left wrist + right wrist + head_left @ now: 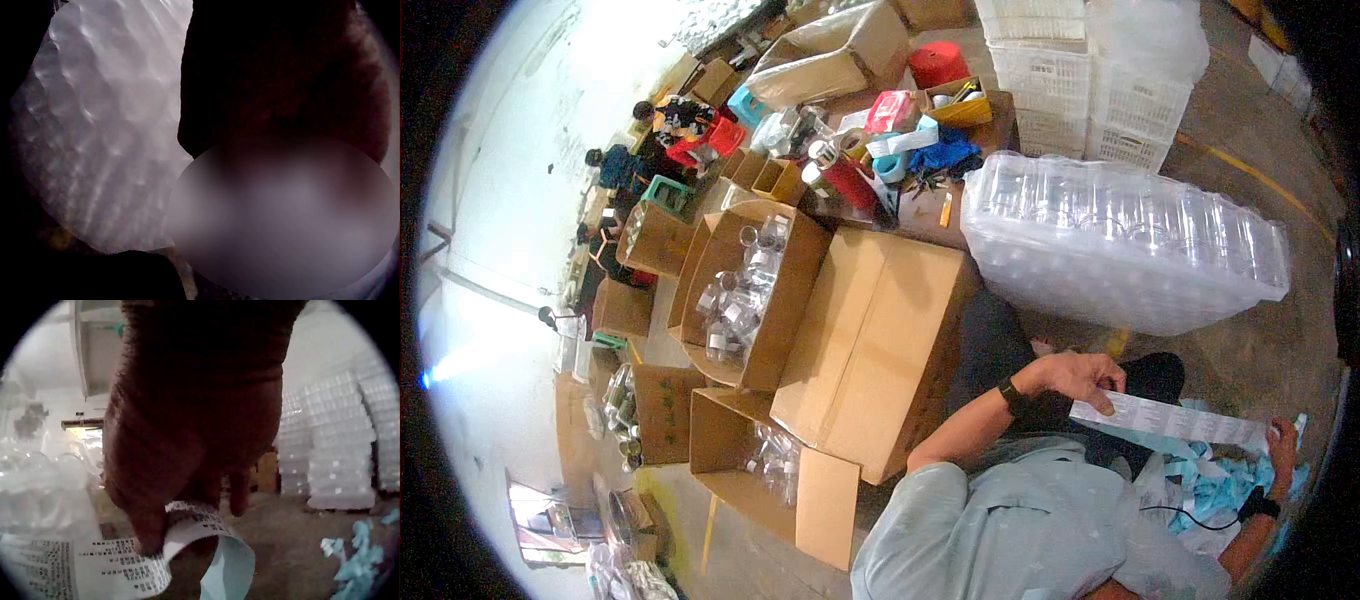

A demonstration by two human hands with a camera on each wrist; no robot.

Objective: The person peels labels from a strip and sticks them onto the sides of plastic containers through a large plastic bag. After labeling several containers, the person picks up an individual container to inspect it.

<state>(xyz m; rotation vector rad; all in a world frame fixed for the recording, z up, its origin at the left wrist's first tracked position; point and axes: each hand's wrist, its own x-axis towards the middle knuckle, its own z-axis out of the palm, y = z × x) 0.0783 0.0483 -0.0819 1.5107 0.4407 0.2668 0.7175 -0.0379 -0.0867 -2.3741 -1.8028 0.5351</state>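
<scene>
A long strip of printed white labels (1170, 416) with a pale blue backing is stretched between both hands. My left hand (1082, 378) pinches its left end, thumb on top and fingers curled beneath. In the left wrist view this hand (281, 81) is very dark, and a blurred oval covers what lies below it. My right hand (1282, 448) grips the other end; in the right wrist view the label strip (119, 565) runs between its thumb and fingers (150, 528), and its free end loops over to show the blue side.
A plastic-wrapped pack of clear bottles (1120, 240) stands ahead of the hands. Blue backing scraps (1220, 490) lie by the right arm. Closed carton (880, 340) and open boxes of bottles (745, 300) stand left. A cluttered table (930, 215) and white crates (1040, 90) are beyond.
</scene>
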